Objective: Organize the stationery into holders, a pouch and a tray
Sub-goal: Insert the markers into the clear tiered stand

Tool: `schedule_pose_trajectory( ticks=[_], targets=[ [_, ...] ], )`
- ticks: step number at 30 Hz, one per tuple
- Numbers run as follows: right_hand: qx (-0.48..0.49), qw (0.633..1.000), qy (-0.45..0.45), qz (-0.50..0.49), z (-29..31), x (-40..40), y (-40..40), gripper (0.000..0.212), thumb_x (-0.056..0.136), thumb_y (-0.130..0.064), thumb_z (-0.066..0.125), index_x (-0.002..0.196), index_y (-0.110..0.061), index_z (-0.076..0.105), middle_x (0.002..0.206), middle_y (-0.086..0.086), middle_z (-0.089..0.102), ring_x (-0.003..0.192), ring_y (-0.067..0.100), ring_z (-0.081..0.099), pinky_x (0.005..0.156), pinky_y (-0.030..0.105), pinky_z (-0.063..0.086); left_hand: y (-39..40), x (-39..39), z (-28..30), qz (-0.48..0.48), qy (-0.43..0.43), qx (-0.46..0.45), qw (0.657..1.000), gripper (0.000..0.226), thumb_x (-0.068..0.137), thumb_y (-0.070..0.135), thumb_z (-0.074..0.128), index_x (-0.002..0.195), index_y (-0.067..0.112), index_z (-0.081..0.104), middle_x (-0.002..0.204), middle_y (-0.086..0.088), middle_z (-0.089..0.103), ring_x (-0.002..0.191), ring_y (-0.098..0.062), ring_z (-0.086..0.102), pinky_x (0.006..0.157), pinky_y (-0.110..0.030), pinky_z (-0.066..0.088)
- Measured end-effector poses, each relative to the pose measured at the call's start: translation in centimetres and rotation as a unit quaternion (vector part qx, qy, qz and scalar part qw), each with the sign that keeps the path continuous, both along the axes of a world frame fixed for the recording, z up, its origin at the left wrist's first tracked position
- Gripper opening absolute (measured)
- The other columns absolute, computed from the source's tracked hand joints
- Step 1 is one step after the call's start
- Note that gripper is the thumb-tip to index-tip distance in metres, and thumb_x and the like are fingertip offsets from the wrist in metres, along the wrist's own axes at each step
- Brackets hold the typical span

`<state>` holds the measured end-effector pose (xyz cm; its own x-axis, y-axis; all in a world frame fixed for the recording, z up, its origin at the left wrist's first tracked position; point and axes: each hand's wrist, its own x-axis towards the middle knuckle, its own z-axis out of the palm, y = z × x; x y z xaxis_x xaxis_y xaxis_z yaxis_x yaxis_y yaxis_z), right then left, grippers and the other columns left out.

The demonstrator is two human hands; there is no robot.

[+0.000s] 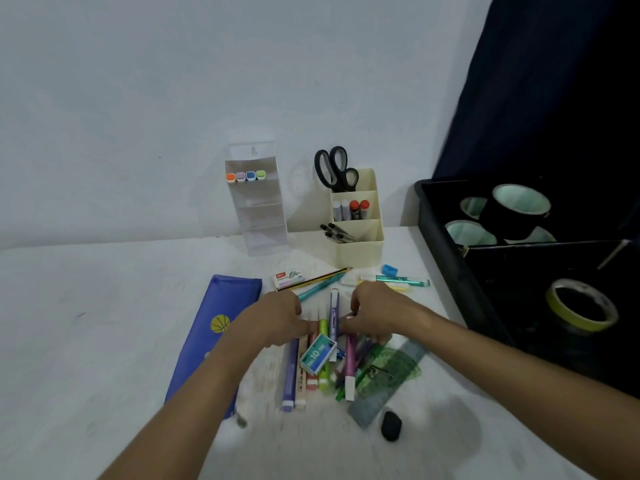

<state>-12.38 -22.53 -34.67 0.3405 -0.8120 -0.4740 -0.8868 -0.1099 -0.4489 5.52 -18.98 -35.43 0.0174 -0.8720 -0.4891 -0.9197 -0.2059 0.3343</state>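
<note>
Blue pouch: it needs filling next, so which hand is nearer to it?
Left. The left hand is just beside the blue pouch; the right hand is farther, across the pen pile.

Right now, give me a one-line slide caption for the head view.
Both hands, left and right, sort a pile of pens between a blue pouch and a black tray.

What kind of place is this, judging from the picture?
Probably a desk at home or in a study, set against a plain wall: loose pens, a cream holder with scissors, and a black tray of tape rolls.
</note>
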Motion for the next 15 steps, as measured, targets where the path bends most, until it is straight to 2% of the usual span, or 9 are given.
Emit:
schedule_pose_trajectory(
  ticks=[3,7,10,12,14,15],
  targets=[
    [0.018,0.999,-0.022,-0.021,0.2,0.1,0.2,0.032,0.079,-0.026,0.075,0.092,0.003,0.065,0.079,0.017,0.072,0.061,0.028,0.072,0.057,0.038,0.061,0.6,0.4,-0.1,0.016,0.035,0.019,0.999,0.047,0.089,0.041,0.063,0.126,0.014,0.053,0.096,-0.012,0.069,0.068,-0.018,0.063,0.053,-0.027,0.053],
    [0.023,0.993,-0.096,-0.068,0.9,-0.2,0.1,0.023,0.083,-0.013,0.065,0.101,0.000,0.065,0.083,0.017,0.072,0.069,0.029,0.073,0.066,0.038,0.062,0.7,0.7,-0.2,0.034,0.080,-0.013,0.996,0.036,0.083,0.040,0.071,0.109,0.016,0.063,0.091,-0.007,0.068,0.062,-0.016,0.060,0.048,-0.021,0.049],
    [0.036,0.978,-0.184,-0.091,1.7,-0.4,-0.4,0.025,0.091,-0.015,0.051,0.113,-0.010,0.063,0.084,0.012,0.068,0.069,0.024,0.066,0.071,0.034,0.058,0.6,1.2,0.2,0.079,0.138,-0.045,0.986,0.026,0.086,0.036,0.067,0.105,0.020,0.058,0.092,-0.006,0.069,0.073,-0.018,0.066,0.064,-0.032,0.054],
    [0.090,0.955,-0.257,-0.119,2.2,-0.5,-0.6,0.029,0.096,-0.016,0.042,0.120,-0.014,0.059,0.089,0.014,0.064,0.069,0.023,0.064,0.068,0.034,0.058,0.6,1.3,1.0,0.121,0.211,-0.062,0.968,0.017,0.093,0.028,0.059,0.105,0.019,0.052,0.091,-0.011,0.071,0.076,-0.020,0.070,0.064,-0.031,0.053],
    [0.164,0.916,-0.330,-0.156,2.8,-0.3,-0.7,0.032,0.099,-0.012,0.035,0.124,-0.012,0.054,0.097,0.017,0.059,0.066,0.022,0.064,0.059,0.031,0.057,0.6,1.5,1.8,0.143,0.255,-0.097,0.952,0.013,0.097,0.023,0.052,0.107,0.015,0.050,0.090,-0.014,0.071,0.067,-0.019,0.070,0.053,-0.022,0.049],
    [0.191,0.897,-0.359,-0.172,3.1,-0.1,-0.7,0.033,0.098,-0.011,0.034,0.125,-0.011,0.053,0.097,0.016,0.056,0.065,0.020,0.061,0.056,0.030,0.055,0.5,1.6,2.2,0.152,0.262,-0.120,0.946,0.013,0.098,0.023,0.049,0.110,0.016,0.050,0.089,-0.013,0.069,0.063,-0.019,0.069,0.052,-0.023,0.049]
  ],
)
